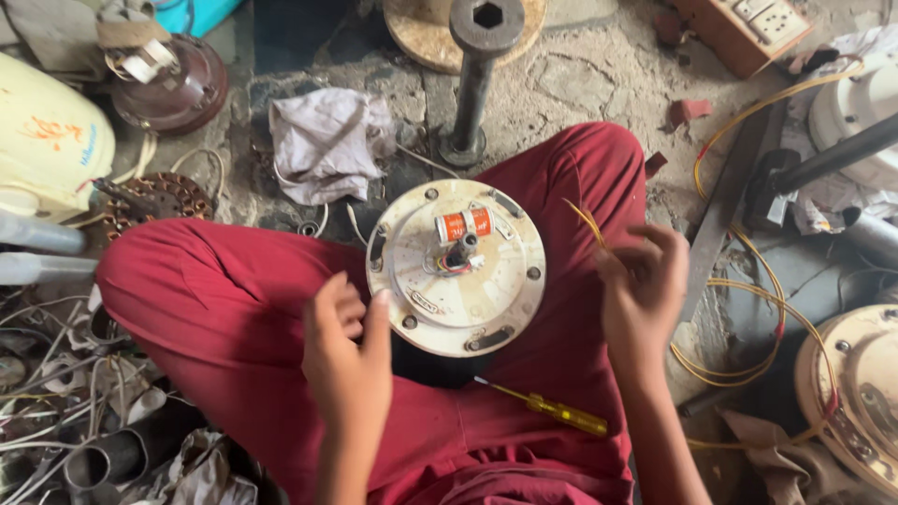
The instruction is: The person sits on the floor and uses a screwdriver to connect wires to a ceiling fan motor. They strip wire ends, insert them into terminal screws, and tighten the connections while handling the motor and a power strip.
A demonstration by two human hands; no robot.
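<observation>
Nearest my camera, the left hand (346, 351) rises from the bottom edge, fingers loosely curled and thumb up, gripping nothing that I can make out; it hovers just beside the lower left rim of the motor (456, 267). Further left I see a tangle of wires (47, 374) and pipes (112, 454), partly cut off by the frame. A grey rag (327, 140) lies on the floor above the red trousers (215, 309). That motor, a round cream disc, rests on my lap between both hands, with an orange capacitor (464, 224) lying by its central shaft. Below it a yellow screwdriver (552, 411) lies on the trousers, its tip toward the disc. My right hand (641, 285) is blurred; its fingers seem pinched on a thin yellow wire (587, 223), though I cannot tell for sure. More yellow wire loops across the floor at right, beside another motor (856, 393) that is cut off.
</observation>
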